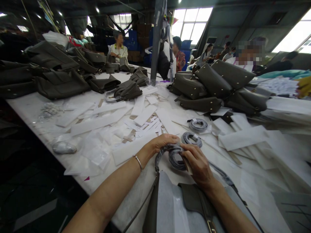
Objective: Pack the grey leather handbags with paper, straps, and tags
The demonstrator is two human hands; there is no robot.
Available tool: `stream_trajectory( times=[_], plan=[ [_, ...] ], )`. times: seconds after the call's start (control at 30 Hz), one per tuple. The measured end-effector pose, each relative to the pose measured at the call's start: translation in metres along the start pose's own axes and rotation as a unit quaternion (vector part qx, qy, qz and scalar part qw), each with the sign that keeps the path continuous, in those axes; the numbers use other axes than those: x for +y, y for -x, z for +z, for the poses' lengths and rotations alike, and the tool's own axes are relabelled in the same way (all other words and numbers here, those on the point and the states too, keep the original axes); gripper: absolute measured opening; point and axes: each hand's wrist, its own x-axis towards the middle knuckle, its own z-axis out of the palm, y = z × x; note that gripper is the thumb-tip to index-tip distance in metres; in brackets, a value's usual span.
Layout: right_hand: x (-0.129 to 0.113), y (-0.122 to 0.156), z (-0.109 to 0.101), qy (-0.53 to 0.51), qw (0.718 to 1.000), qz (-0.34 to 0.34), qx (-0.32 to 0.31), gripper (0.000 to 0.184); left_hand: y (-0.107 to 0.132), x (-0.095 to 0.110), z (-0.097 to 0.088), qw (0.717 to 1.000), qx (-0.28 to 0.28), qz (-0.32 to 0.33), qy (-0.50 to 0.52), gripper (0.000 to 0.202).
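My left hand (167,141) is closed around the top of a wrapped bag handle (159,158), its fingertips pinched close to those of my right hand. My right hand (197,163) is also closed on the handle, and a narrow pale strip (187,165) shows under its fingers. The handle belongs to a dark olive handbag (194,197) right below, its front partly covered by light sheeting, with a flap and a gold buckle. Just behind the handle lies a coiled wrapped strap (177,159). What the fingertips press on is partly hidden.
Two more coiled straps (198,125) lie beyond my hands. White foam sheets (245,137), paper scraps and clear plastic bags (93,155) cover much of the table. Dark handbags are piled at left (63,82) and right (211,84). A post (155,45) rises behind; several people sit farther back.
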Motion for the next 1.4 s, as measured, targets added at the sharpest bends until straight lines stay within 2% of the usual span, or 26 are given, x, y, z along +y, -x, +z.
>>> stream_trajectory(
  times=[0.27,0.5,0.63,0.8,0.97,1.1,1.3,1.4],
  plan=[
    [-0.002,0.001,0.001,-0.009,1.000,-0.003,-0.007,0.015,0.005,0.003,0.000,0.999,0.008,-0.017,-0.049,0.041],
    [-0.003,0.000,0.001,-0.007,1.000,0.002,-0.013,0.016,0.008,0.008,0.003,0.984,0.044,0.004,-0.171,0.034],
    [0.001,0.001,0.003,-0.011,1.000,0.003,-0.020,0.017,0.009,0.013,0.003,0.952,0.091,0.043,-0.290,0.032],
    [0.005,0.000,0.001,-0.043,0.999,0.006,-0.008,0.022,0.000,0.028,0.011,0.892,0.124,0.075,-0.428,0.019],
    [0.009,0.000,-0.003,-0.075,0.996,0.050,0.023,0.019,-0.002,0.042,0.026,0.835,0.133,0.101,-0.524,0.019],
    [0.012,0.000,-0.008,-0.064,0.994,0.075,0.045,0.015,0.002,0.040,0.036,0.796,0.136,0.129,-0.575,0.022],
    [0.014,-0.003,-0.017,-0.092,0.993,0.077,0.016,0.021,0.007,0.029,0.041,0.765,0.110,0.181,-0.608,0.019],
    [0.012,-0.005,-0.018,-0.113,0.982,0.149,0.026,0.015,0.010,0.024,0.042,0.761,0.099,0.199,-0.610,0.019]
  ],
)
